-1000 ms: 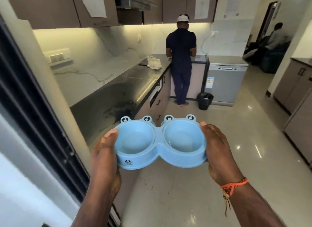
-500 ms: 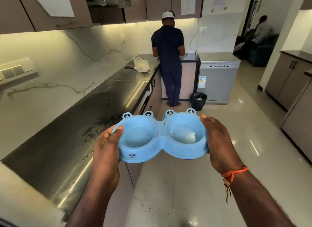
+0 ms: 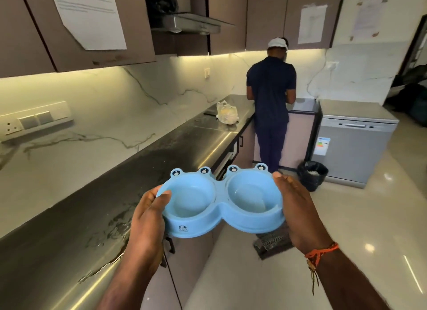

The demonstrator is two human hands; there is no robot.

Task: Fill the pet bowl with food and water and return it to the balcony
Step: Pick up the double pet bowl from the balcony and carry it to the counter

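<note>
We carry the blue double bowl (image 3: 221, 203) level at chest height, out over the floor just off the front edge of the dark counter (image 3: 129, 185). Our left hand (image 3: 147, 219) grips its left end, thumb hooked over the rim; our right hand (image 3: 298, 208) clasps the right end, thumb along the rim and fingers hidden beneath. Both wells hold no food; the right one shows a thin film that may be water, though we cannot tell for sure.

Over the past second the view has swung away from the dark door frame on the left, and that frame is now gone from sight. The counter runs its full length beside us, streaked with wet patches, and the bowl has stayed flat in the same two-handed hold. We judge the bowl has only just come in, and filling has not begun.

Further along, a plastic bag (image 3: 227, 113) sits on the counter. A person (image 3: 271, 97) in dark clothes and a white cap stands at the far end, back to us, in the spot we may need. A bin (image 3: 312, 174) and dishwasher (image 3: 353, 143) stand beyond.
</note>
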